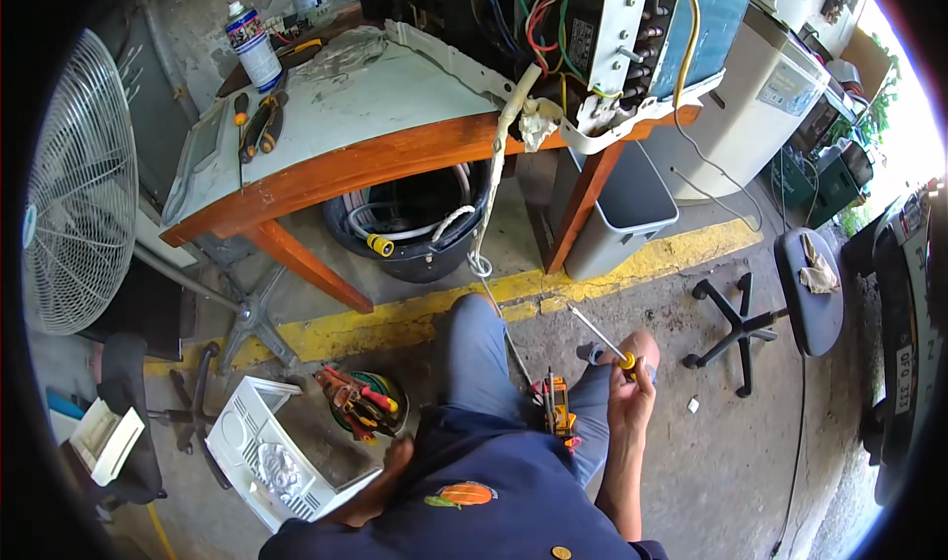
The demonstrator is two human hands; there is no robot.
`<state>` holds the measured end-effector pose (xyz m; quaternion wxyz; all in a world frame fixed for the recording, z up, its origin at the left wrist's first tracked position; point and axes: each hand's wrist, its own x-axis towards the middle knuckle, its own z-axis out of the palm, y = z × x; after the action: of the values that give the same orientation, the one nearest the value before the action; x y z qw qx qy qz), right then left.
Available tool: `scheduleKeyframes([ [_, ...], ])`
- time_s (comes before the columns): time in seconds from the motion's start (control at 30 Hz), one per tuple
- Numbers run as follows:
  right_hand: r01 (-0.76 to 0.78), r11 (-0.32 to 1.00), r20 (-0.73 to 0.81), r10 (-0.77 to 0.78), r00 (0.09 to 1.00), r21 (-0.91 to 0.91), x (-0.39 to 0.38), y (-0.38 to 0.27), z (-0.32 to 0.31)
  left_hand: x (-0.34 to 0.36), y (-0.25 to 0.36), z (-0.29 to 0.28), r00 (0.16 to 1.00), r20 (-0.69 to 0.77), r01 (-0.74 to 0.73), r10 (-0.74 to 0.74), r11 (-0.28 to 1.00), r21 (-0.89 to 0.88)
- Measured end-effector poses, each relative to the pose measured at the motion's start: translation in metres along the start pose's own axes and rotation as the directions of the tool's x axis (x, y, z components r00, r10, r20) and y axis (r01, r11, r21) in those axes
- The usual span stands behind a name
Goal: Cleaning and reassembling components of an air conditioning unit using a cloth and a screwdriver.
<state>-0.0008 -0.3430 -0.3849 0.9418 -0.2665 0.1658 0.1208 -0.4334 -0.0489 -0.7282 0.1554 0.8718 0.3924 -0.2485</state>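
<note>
My right hand (632,397) is closed around the yellow handle of a screwdriver (596,333), whose long metal shaft points up and to the left, above my right knee. My left hand (397,455) is low on my left side, dark and partly hidden by my body. It lies beside a white plastic casing (242,437) on the floor, and its fingers cannot be made out. Just beyond it stands a round bucket (403,402) packed with pliers and other hand tools (357,400). Between my legs sits a yellow and black tool (560,412), partly hidden.
Ahead, a wooden table (395,170) carries an opened appliance (612,37) with loose wires, pliers (262,125) and a spray can (253,46). A black tub (410,264) and a grey bin (627,214) stand beneath. A fan (84,185) is left; a stool (808,293) right.
</note>
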Motion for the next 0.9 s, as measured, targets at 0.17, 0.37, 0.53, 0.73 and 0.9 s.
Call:
scheduleKeyframes([
  [0.17, -0.050, 0.998, 0.035, 0.052, 0.998, -0.041, 0.007, 0.002, -0.023, -0.057, -0.011, 0.012, 0.943, 0.316, 0.305, -0.104, 0.650, -0.696],
  [0.37, -0.034, 0.999, 0.013, 0.034, 0.999, -0.002, 0.013, 0.005, -0.029, -0.024, -0.009, 0.035, 0.964, 0.257, 0.152, 0.066, 0.659, -0.736],
  [0.53, -0.042, 0.999, 0.027, 0.042, 0.999, 0.003, 0.017, 0.013, -0.021, -0.032, -0.009, 0.037, 0.961, 0.207, 0.045, 0.184, 0.635, -0.771],
  [0.73, -0.051, 0.999, 0.043, 0.051, 0.998, 0.016, 0.019, 0.012, -0.019, -0.040, -0.013, 0.047, 0.937, 0.139, -0.085, 0.321, 0.594, -0.800],
  [0.9, -0.040, 0.999, 0.049, 0.039, 0.998, 0.024, 0.021, 0.009, -0.021, -0.035, -0.017, 0.063, 0.891, 0.084, -0.196, 0.446, 0.544, -0.816],
])
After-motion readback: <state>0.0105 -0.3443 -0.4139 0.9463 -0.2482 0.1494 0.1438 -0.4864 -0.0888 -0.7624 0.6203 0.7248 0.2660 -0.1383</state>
